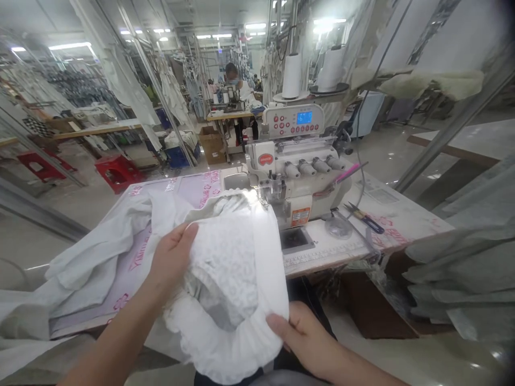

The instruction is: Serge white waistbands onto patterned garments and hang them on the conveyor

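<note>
A white patterned garment piece (229, 252) with a ruffled edge and a smooth white band (270, 257) hangs in a loop between my hands. My left hand (173, 254) pinches its left side, thumb on top. Lower down, my right hand (300, 332) grips the band between thumb and fingers. The band's far end lies under the lit needle area of a white overlock sewing machine (309, 182). More white fabric (104, 246) lies to the left on the machine table, partly over the printed purple sheet (189, 190).
Thread snips (364, 217) lie right of the machine. Two white thread cones (292, 75) stand behind it. Red stools (118, 171) and a cardboard box (212, 145) are on the floor. A person (232, 80) sits farther back. Pale fabric (462, 268) hangs at right.
</note>
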A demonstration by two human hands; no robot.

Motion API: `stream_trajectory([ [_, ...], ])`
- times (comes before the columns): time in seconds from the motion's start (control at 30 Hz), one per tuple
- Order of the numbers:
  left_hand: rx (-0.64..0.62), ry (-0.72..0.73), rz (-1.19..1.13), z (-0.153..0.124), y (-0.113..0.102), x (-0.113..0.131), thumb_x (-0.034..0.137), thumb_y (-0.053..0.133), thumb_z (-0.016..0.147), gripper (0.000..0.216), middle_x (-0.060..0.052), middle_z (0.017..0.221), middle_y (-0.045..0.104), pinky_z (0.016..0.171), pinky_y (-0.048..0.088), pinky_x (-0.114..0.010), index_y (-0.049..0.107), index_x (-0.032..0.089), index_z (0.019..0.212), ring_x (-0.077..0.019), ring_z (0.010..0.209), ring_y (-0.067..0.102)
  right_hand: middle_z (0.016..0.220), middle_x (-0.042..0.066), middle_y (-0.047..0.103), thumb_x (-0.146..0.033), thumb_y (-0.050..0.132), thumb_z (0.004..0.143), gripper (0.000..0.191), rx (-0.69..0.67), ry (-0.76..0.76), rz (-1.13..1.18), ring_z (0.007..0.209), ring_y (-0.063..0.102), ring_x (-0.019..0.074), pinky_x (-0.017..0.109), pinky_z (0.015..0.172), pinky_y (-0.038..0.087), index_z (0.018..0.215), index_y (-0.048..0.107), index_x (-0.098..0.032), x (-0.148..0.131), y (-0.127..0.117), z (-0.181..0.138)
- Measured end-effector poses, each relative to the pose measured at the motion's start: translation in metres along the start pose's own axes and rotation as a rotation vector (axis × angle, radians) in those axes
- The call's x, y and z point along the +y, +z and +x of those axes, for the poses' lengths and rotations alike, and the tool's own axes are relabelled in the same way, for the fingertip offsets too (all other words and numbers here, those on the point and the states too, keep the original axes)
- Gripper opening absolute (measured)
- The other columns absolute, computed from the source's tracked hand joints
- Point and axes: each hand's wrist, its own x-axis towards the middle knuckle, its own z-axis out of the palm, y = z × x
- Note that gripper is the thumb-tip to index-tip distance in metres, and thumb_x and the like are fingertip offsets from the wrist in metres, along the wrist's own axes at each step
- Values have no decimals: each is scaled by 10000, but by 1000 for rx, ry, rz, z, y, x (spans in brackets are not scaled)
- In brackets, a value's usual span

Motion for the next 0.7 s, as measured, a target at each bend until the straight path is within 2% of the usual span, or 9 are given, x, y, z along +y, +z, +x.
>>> stream_trajectory([
  [0.1,65,134,59,18,2,13,464,428,785,323,43,586,458,515,320,-186,548,175,702,-94,562,412,507,-29,325,-435,394,844,427,16,-35,-16,464,280,55,189,430,215,541,367,-135,-6,-11,17],
  [0.23,149,272,103,48,6,29,414,430,789,305,39,543,329,463,257,-204,444,167,610,-90,507,309,491,-35,336,-487,418,814,432,33,3,12,453,296,61,194,429,223,556,380,-143,-9,-26,39],
  [0.33,211,364,132,73,10,40,406,375,815,293,25,582,364,459,265,-219,463,175,657,-106,517,314,476,-37,357,-529,435,788,445,43,25,25,441,315,66,198,429,232,564,399,-146,-12,-38,58],
  [0.4,268,449,196,80,14,46,379,365,824,264,6,641,427,489,298,-228,497,175,723,-120,551,356,478,-36,380,-542,461,765,446,56,25,27,440,329,67,200,430,236,570,419,-143,-16,-45,72],
  [0.47,323,549,297,69,20,48,334,392,816,210,-20,725,483,570,345,-241,518,167,800,-136,622,418,474,-39,382,-548,490,739,447,73,25,29,438,330,65,201,432,232,564,426,-141,-21,-52,84],
  [0.5,312,589,348,56,24,47,316,404,810,194,-31,755,500,613,357,-253,522,162,821,-145,658,443,471,-42,379,-547,503,728,447,78,24,34,437,327,64,202,432,230,559,425,-141,-23,-55,89],
  [0.57,115,594,410,23,34,39,308,394,817,203,-43,776,526,664,368,-275,532,159,825,-161,705,474,461,-50,371,-545,518,716,444,78,21,51,428,315,59,204,431,222,553,421,-143,-27,-60,95],
  [0.63,-292,469,364,-6,45,25,345,370,833,255,-39,768,550,669,378,-279,551,165,821,-165,720,497,448,-56,364,-545,525,708,444,63,17,70,418,305,55,204,426,213,552,422,-142,-28,-62,98],
  [0.7,-595,270,180,-22,54,12,403,385,825,297,-36,780,567,654,390,-269,560,168,870,-161,716,513,436,-59,361,-546,532,701,445,55,15,93,412,304,53,203,422,210,552,426,-140,-30,-64,100],
])
